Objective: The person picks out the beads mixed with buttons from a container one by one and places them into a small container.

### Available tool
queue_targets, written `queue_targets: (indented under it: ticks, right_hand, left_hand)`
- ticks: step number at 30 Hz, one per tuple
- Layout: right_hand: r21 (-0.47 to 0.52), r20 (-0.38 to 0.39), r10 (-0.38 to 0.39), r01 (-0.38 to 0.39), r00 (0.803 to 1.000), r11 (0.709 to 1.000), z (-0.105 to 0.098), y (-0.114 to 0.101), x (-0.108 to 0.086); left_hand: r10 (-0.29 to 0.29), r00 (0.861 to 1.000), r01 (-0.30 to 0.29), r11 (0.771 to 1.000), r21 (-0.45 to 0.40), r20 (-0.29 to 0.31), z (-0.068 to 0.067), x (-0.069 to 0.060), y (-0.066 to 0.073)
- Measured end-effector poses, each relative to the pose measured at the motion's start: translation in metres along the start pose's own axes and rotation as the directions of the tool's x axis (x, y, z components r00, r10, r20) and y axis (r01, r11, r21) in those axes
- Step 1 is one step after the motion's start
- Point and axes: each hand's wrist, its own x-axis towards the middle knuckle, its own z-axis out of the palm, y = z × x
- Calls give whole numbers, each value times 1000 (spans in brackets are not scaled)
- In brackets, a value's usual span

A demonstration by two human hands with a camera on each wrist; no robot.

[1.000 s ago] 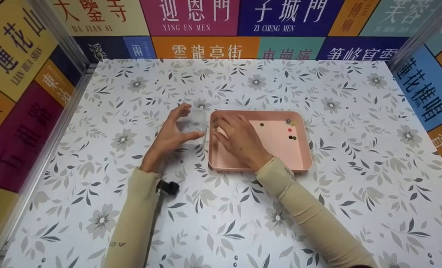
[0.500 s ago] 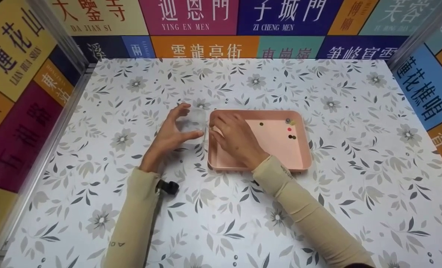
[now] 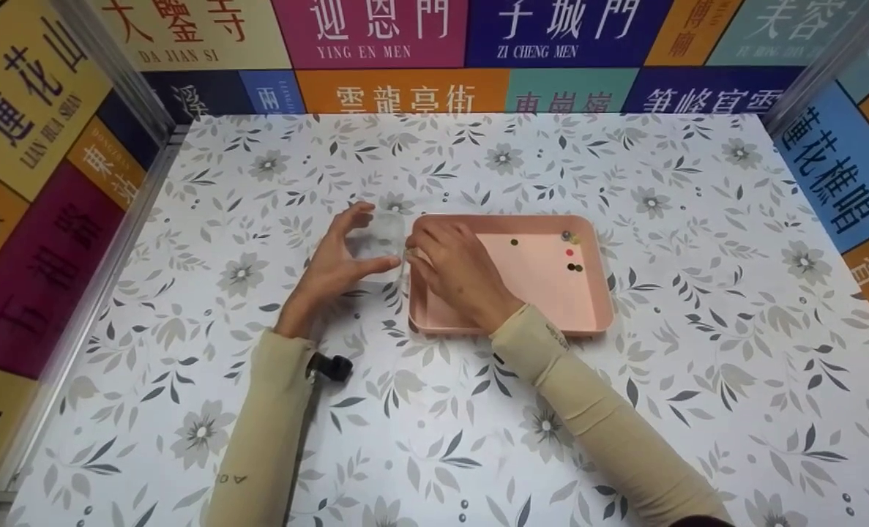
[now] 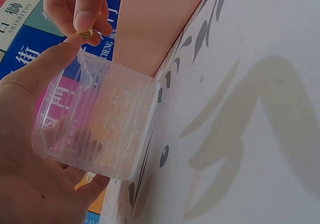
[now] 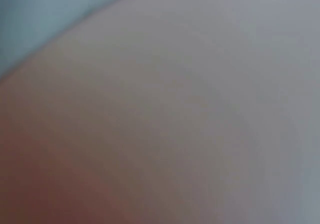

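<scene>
My left hand [image 3: 332, 260] curls round a clear plastic box [image 4: 107, 119], thumb on one side and fingers on the other. The box stands on the table just left of a pink tray [image 3: 529, 289]. Above the tray's left rim, my right hand [image 3: 463, 267] pinches a tiny yellow-green bead [image 4: 86, 34] between thumb and finger. In the left wrist view this bead is at the box's upper edge, close to the left thumb. Inside the tray lie a dark green bead [image 3: 514, 242], a red bead [image 3: 569, 252] and several others near the right wall. The right wrist view is a blur.
A white tablecloth [image 3: 419, 439] with grey flowers and leaves covers the table. Printed panels [image 3: 405, 91] with large characters stand along the back and both sides. A black wrist strap piece [image 3: 332, 367] sticks out at the left cuff.
My right hand has shifted slightly left, from inside the tray to its left rim beside the box. The left hand and box have stayed in place.
</scene>
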Motion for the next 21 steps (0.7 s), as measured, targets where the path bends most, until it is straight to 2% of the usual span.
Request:
queue_targets:
  ticks: [15, 21]
  right_hand:
    - [-25, 58, 35, -34, 998, 999, 0, -4, 4]
    - [-15, 55, 41, -41, 998, 999, 1, -5, 6]
  left_hand:
    - [-5, 1000, 5, 1000, -14, 5, 1, 0, 1]
    - [1, 1000, 0, 1000, -21, 10, 0, 0, 1]
